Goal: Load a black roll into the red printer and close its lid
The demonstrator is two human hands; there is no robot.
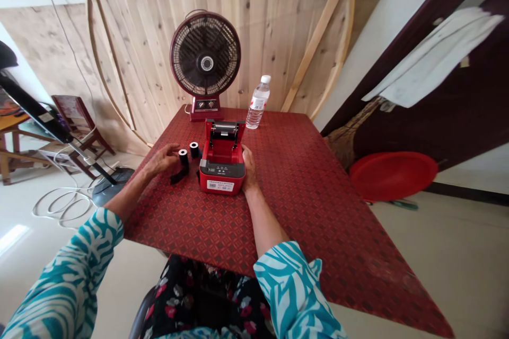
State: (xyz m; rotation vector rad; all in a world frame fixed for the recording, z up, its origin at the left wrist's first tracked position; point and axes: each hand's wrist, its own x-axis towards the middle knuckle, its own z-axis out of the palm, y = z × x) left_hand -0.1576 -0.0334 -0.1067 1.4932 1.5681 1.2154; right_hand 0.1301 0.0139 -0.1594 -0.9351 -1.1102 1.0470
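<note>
A red and black label printer (222,172) sits on the table with its lid raised, showing a red inner bay. My right hand (249,170) rests against the printer's right side with its fingers around that edge. To the left of the printer stand two small black rolls with white tops, a nearer roll (183,159) and a farther roll (194,150). A loose black strip (180,175) trails from the nearer one. My left hand (165,159) is just left of the nearer roll, fingers stretched toward it and nothing seen in them.
A dark red fan (206,63) and a clear water bottle (257,103) stand at the back of the patterned red table (302,212). Behind leans a large round wooden board (262,21). On the floor are a red basin (393,175) at right and coiled cable (63,206) at left.
</note>
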